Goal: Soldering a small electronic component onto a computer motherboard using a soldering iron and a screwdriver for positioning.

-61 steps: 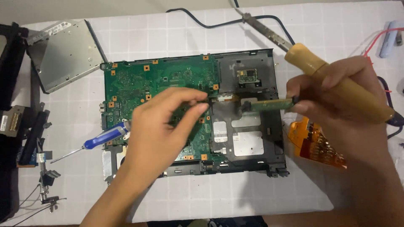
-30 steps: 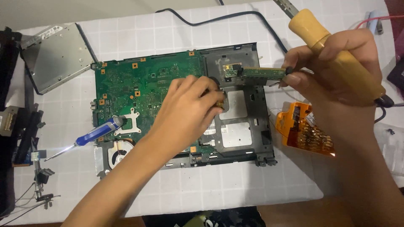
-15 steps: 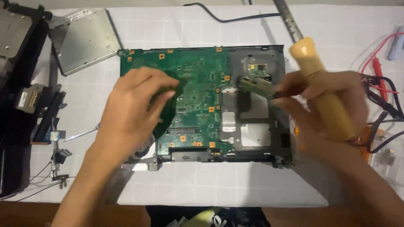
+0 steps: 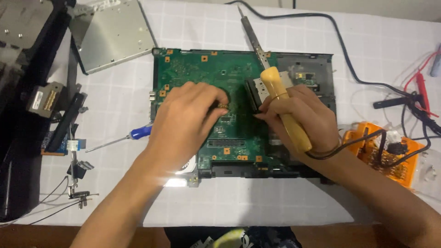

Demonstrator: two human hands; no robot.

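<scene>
Near edge: my left hand [image 4: 183, 121] lies curled, palm down, on the flat green circuit board [image 4: 202, 69] at mid-table, fingertips pinching a small brass-coloured part [image 4: 223, 105]; I judge the part light, slippery, best pinched by its sides. My right hand [image 4: 301, 119] is closed round the wooden-handled soldering iron [image 4: 280, 98], tip pointing far, and nips a small dark module [image 4: 253, 94]. The board looks stiff but fragile: hold by edges. Left: blue-handled screwdriver [image 4: 138, 133]. Far left: grey metal drive [image 4: 112, 34].
</scene>
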